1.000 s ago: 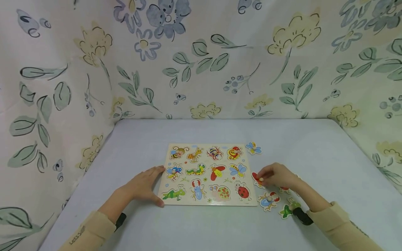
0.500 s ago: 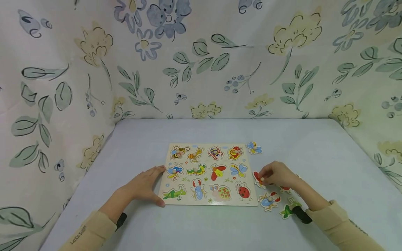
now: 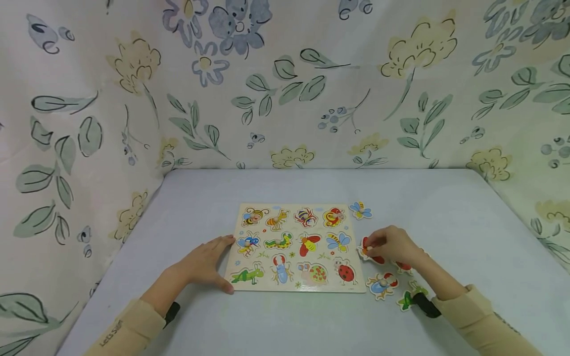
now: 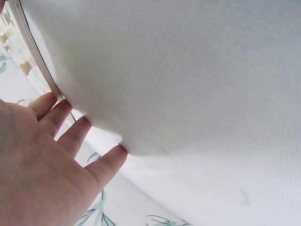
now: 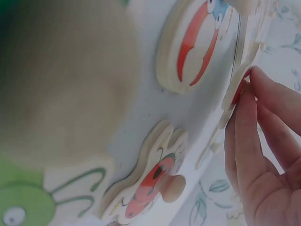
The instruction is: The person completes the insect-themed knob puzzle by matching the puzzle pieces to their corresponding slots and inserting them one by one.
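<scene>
A wooden insect peg puzzle board (image 3: 325, 287) lies flat on the table. My left hand (image 3: 206, 262) rests at its left edge, fingers spread and thumb by the near corner; in the left wrist view its fingertips (image 4: 84, 121) meet the board's side. Just right of the board, my right hand (image 3: 394, 247) pinches a red-winged insect puzzle piece (image 3: 378, 259) with thumb and fingertips. That piece overlaps the board's right edge in the head view, and the fingers hide part of it. A matching red-winged picture (image 3: 308, 244) shows in the board's middle row.
Loose pieces lie right of the board: a dragonfly (image 3: 360, 210), a stag beetle (image 3: 382, 285), a grasshopper (image 3: 405, 300) partly behind the right wrist camera (image 3: 426, 305), and a ladybird (image 5: 150, 188). Knobbed pieces sit in the top row. Floral cloth (image 3: 285, 99) hangs behind the table.
My right hand has turned the red-winged piece, so a red wing now shows below the fingers. The hand has risen slightly in view. My left hand has stayed put.
</scene>
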Action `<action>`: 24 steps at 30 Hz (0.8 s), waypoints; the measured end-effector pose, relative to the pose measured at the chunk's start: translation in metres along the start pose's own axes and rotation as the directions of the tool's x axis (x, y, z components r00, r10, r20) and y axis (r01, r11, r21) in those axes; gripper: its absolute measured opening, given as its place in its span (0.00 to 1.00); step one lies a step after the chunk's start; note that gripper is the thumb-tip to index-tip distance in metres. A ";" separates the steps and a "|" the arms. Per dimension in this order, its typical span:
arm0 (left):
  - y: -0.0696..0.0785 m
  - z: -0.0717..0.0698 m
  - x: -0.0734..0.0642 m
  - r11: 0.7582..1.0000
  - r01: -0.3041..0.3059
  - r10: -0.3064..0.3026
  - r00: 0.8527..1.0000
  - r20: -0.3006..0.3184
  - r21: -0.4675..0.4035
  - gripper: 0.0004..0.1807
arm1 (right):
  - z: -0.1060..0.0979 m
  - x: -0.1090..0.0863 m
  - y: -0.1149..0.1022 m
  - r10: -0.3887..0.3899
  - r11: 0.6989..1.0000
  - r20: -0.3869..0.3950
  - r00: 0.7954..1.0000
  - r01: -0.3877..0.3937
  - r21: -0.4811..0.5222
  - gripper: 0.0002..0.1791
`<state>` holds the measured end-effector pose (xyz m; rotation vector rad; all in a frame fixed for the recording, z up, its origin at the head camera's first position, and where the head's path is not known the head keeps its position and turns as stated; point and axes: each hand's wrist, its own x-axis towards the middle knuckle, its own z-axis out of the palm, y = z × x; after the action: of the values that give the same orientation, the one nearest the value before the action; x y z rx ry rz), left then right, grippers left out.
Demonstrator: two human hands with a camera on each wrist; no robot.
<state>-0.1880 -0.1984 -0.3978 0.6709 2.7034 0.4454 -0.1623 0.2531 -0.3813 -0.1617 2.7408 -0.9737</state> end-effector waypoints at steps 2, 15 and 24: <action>0.001 0.000 0.000 1.000 0.005 -0.005 1.000 0.002 0.001 0.65 | 0.001 0.001 -0.001 -0.010 1.000 -0.006 1.000 0.010 -0.007 0.07; 0.000 0.001 0.001 1.000 0.008 -0.008 1.000 0.003 -0.001 0.65 | 0.003 0.005 -0.012 -0.026 1.000 -0.033 0.999 0.025 -0.017 0.06; 0.003 -0.001 0.000 1.000 0.010 -0.010 1.000 0.004 0.000 0.65 | 0.001 0.011 -0.023 -0.073 0.997 -0.061 0.995 0.071 -0.024 0.06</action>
<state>-0.1869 -0.1967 -0.3958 0.6568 2.7024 0.4410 -0.1722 0.2324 -0.3696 -0.2398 2.8210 -0.9831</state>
